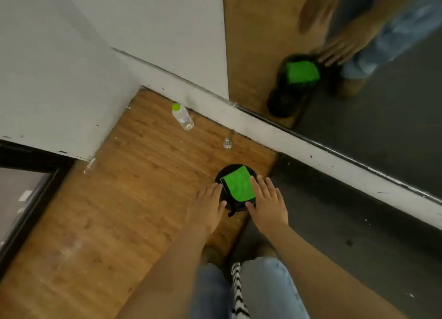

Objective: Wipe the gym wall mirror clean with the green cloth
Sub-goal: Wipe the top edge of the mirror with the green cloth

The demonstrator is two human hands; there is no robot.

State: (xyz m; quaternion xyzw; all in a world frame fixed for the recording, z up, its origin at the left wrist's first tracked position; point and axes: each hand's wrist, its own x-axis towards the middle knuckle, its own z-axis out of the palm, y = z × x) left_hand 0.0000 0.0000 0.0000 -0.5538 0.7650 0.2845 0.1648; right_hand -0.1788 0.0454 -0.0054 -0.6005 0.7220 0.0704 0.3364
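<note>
The green cloth (238, 183) lies folded into a neat flat rectangle on a round black object (227, 169) that sits on the wooden floor (119, 199), close to the white skirting (263, 130) under the wall mirror (382, 115). We see it bright and smooth, with no visible crumpling, and its reflection shows in the glass above. Its long axis runs away from the person, roughly in line with the outstretched fingers.

The cloth sits straight ahead and between the two hands. The left hand (207, 208) has its fingers straight and spread, with the tips at the black object's left rim, just beside the cloth. The right hand (267, 204) is likewise flat and spread, its forefinger lying along the cloth's right edge. We judge it the nearer of the two, though the motion blur does not let us tell whether it actually touches the fabric. Neither hand holds anything.

We take the step in hand to be picking up the cloth. The mirror is not yet wiped.

Farther off, a clear bottle with a green cap (182, 116) lies on the floor by the skirting.
</note>
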